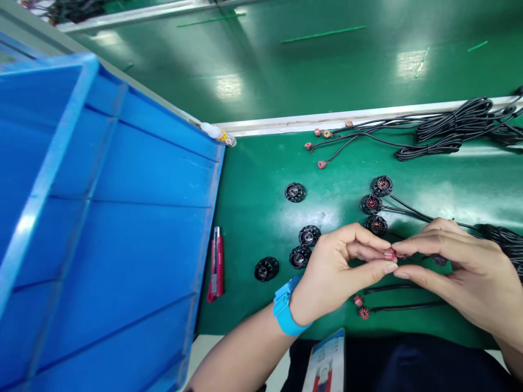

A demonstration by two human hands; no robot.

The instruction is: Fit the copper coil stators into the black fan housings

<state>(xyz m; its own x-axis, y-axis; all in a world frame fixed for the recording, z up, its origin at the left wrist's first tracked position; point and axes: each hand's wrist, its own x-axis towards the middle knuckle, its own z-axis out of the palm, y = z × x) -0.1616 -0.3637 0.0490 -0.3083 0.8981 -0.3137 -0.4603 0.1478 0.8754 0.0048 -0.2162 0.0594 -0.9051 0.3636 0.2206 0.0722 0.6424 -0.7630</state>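
A small red coil part (390, 255) is pinched between the fingertips of my left hand (347, 264), which has a blue band at the wrist. Its right side meets the fingertips of my right hand (461, 264), closed around the cable end. Just above my hands, three black round housings (371, 204) hold coils with cables running right. Four-odd loose black housings, several in all, lie left of my hands, one of them at the far left (266, 269). Below my hands are two red coils (364, 313) on black cables.
A large blue bin (134, 228) fills the left side. Beside it lie a red utility knife (216, 264) and a small white bottle (218, 133). Bundled black cables (453, 125) with coil ends stretch across the back right of the green table (253, 196).
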